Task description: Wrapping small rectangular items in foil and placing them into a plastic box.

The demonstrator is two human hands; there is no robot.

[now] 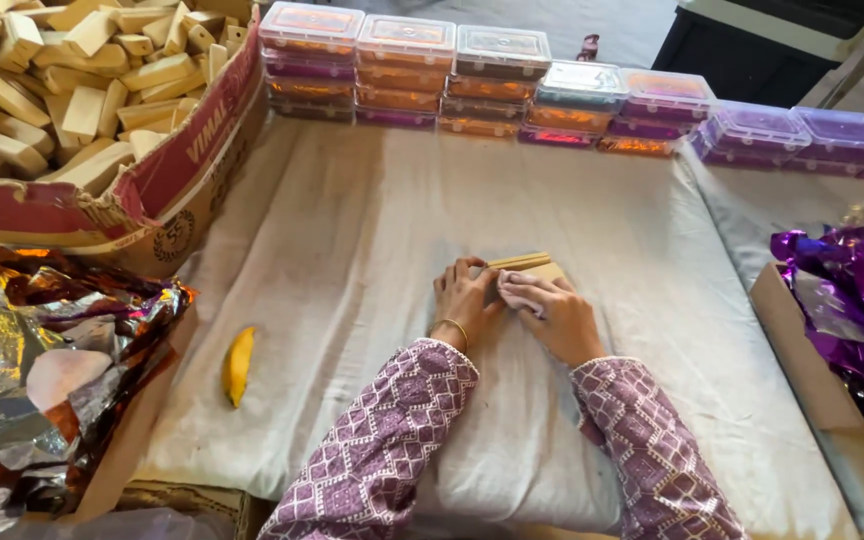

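stacked lidded boxes (407,70), purple foil (852,300), perhaps banana (238,364)

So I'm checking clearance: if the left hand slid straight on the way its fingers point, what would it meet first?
Likely the wooden block at the left hand's fingertips; farther off, stacked lidded boxes. Depth is uncertain.

Both your forearms reach in from the table's near edge, converging mid-table. Your left hand (465,297) lies palm down, fingers curled at the tips. Your right hand (555,315) sits beside it, fingers bent inward, touching the left.
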